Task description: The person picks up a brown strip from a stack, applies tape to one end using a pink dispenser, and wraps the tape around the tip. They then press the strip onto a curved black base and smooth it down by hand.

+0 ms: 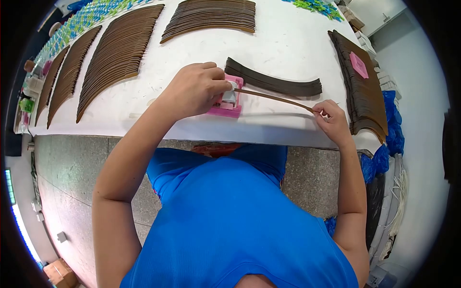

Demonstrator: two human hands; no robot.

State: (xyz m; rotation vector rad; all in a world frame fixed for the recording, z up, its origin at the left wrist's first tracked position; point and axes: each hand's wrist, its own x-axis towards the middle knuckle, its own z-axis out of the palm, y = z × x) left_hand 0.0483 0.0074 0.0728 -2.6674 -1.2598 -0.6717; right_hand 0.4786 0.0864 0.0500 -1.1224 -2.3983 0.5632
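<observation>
A narrow brown strip point(273, 97) is stretched between my two hands above the front of the white table. My left hand point(199, 89) is closed at its left end, the fingertips pinching right over a small pink holder point(224, 111). Inside that holder sits a whitish, rounded part point(229, 96), partly covered by my fingers. My right hand point(333, 121) pinches the strip's right end between thumb and fingers. Just beyond the strip lies a curved stack of dark brown strips point(273, 82).
Fanned rows of brown strips lie at the back point(211, 20) and left point(117, 53) of the table point(192, 50). At the right edge, a thick brown pile point(362, 91) carries a pink piece point(358, 65). Blue and green small items point(319, 8) lie at the far side.
</observation>
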